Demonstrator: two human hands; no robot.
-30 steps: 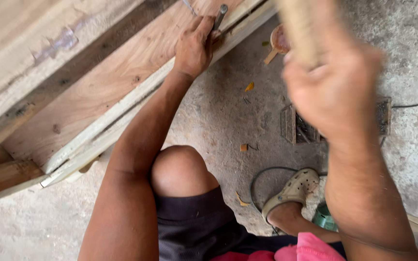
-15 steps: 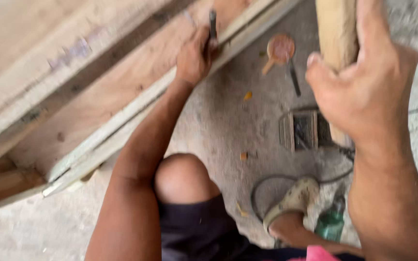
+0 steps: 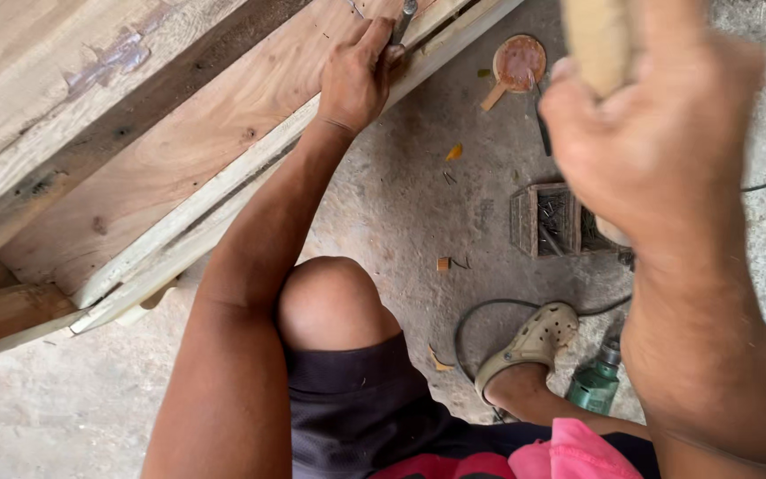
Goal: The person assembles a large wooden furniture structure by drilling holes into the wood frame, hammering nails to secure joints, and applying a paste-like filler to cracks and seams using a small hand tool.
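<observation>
My left hand (image 3: pixel 356 75) reaches forward and grips a dark metal chisel-like tool (image 3: pixel 403 18), its tip set against the edge of a wooden board (image 3: pixel 179 151). A pale wooden strip (image 3: pixel 250 173) runs along that board's lower edge. My right hand (image 3: pixel 658 142) is raised close to the camera, blurred, and closed around a thick pale wooden handle (image 3: pixel 597 40); the handle's head is out of view. My bare knee (image 3: pixel 330 302) sits between the two arms.
On the concrete floor lie a small wooden box of nails (image 3: pixel 553 220), a round lid with reddish paste and a stick (image 3: pixel 518 64), a dark cable (image 3: pixel 489 310), a green bottle (image 3: pixel 597 383) and wood chips. My foot wears a pale clog (image 3: pixel 534 341).
My right hand with the wooden handle has swung from the upper middle toward the right and nearer the camera. The left hand has kept the tool on the board edge.
</observation>
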